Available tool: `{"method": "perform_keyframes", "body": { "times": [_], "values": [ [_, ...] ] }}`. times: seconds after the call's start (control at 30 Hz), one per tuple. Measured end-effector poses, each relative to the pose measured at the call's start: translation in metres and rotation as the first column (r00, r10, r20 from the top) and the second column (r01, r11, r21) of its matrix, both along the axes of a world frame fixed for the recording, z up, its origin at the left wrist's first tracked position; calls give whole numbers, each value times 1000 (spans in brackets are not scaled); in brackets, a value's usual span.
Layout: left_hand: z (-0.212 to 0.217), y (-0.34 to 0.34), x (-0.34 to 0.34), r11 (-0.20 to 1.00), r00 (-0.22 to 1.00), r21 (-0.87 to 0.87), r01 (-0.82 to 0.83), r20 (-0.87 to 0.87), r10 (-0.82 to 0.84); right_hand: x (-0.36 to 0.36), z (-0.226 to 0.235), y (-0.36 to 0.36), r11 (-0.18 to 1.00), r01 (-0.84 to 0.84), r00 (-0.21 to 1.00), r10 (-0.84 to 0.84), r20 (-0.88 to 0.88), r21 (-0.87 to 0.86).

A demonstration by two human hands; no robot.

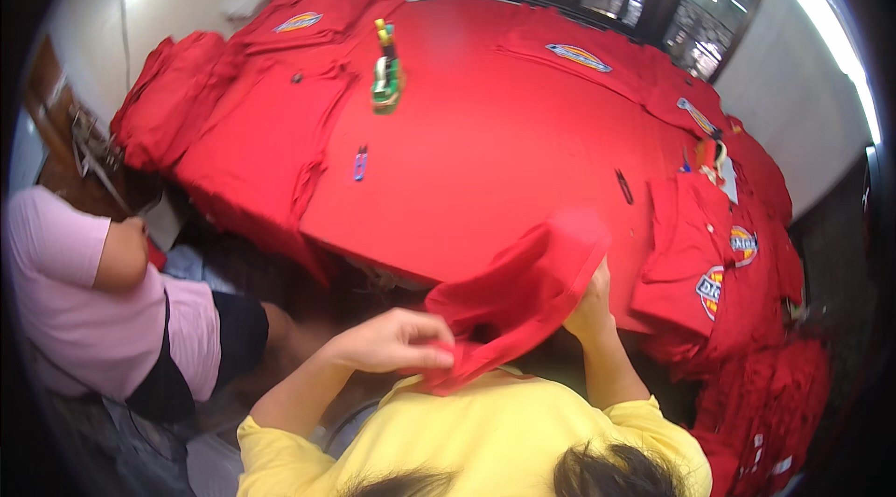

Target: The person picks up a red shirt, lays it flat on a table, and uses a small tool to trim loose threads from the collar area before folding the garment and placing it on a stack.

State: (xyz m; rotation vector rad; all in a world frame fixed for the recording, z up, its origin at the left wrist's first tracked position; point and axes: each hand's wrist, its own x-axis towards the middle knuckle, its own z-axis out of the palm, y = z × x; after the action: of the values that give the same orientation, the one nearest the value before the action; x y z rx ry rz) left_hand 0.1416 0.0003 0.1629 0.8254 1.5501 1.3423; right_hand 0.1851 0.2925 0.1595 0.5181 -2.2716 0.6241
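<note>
A red garment (527, 287) hangs between my two hands in front of my chest, over the near edge of the table, its upper part smeared by motion. My right hand (592, 308) grips it at its right side, fingers partly hidden behind the cloth. At its lower left edge, my left hand (397, 340) has its fingers curled and pressed together on the fabric. Ahead on the red-covered table (448, 170) lie blue-handled thread snips (360, 164) and a dark pair of snips (623, 186).
A green object with a yellow top (385, 72) stands farther back. Folded red garments (271, 110) lie left; more with oval patches (686, 264) are stacked right. A red pile (761, 413) sits lower right. A person in pink (103, 301) is close at my left.
</note>
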Motion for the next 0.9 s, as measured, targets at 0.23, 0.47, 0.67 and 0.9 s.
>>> {"method": "perform_keyframes", "body": {
  "times": [0.23, 0.47, 0.67, 0.9],
  "values": [
    [33, -53, 20, 429, 813, 705, -565, 387, 435, -14, -57, 13, 939, 344, 667, -232, 707, -16],
    [-2, -59, 41, 687, 589, 533, -493, 786, -187, -15, -27, 23, 312, 303, 556, 710, 432, -901],
    [37, -67, 32, 884, 802, 288, -367, 580, 144, -24, -23, 41, 939, 323, 861, -344, 374, 121],
    [40, -108, 20, 321, 695, 641, -697, 493, 523, -23, -59, 20, 968, 69, 995, -84, -54, -240]
  ]
}}
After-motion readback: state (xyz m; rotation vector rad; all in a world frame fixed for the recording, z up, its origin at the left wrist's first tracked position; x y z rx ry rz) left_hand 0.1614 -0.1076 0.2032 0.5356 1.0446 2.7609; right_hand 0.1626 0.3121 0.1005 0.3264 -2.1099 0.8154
